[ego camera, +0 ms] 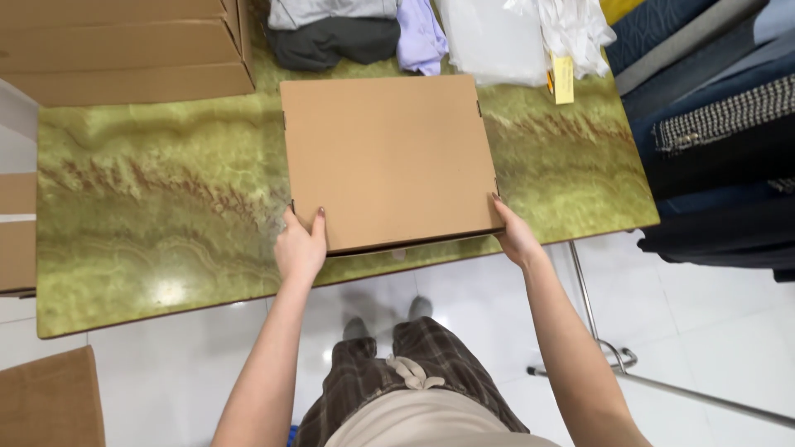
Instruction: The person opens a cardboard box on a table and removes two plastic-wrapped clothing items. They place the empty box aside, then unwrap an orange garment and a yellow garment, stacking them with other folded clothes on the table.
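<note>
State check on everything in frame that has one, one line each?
flat cardboard box: closed, lying flat on the green table, near edge at the table edge
left hand: gripping the box's near left corner
right hand: gripping the box's near right corner
stacked cardboard boxes: closed, piled
clothes: folded
plastic bag: lying flat

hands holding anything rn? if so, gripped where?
Both hold the flat cardboard box on the green marbled table: the left hand at its near-left corner, thumb on top, and the right hand at its near-right corner.
</note>
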